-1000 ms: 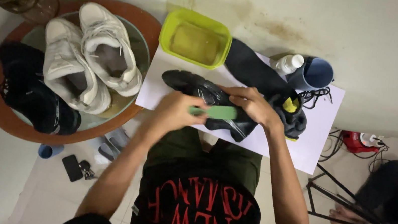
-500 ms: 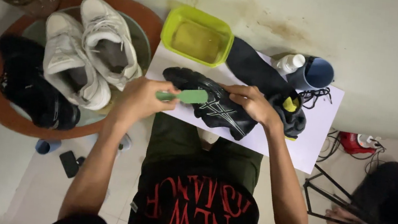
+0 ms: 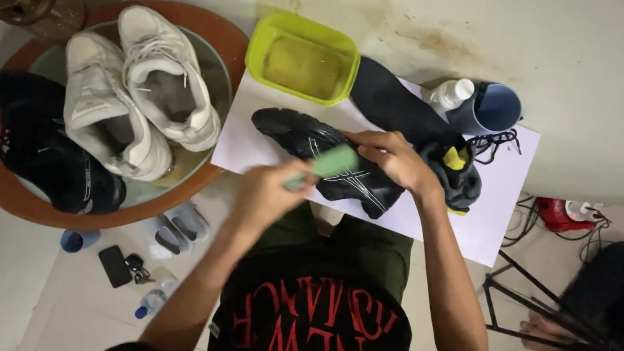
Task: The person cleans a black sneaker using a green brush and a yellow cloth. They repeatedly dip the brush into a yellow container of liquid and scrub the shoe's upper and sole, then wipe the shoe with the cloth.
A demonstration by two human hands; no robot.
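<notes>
Left hand (image 3: pixel 266 194) gripping green brush (image 3: pixel 322 166), right hand (image 3: pixel 389 157) steadying black shoe (image 3: pixel 325 161)

Green brush (image 3: pixel 323 166) slid right again (blurred).

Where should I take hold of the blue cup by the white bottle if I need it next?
Grip the blue cup around its outer wall near the rim, coming from the right. It lies tipped with its mouth facing up and right, and the white bottle crowds its left side, while black laces lie just below it.
</notes>
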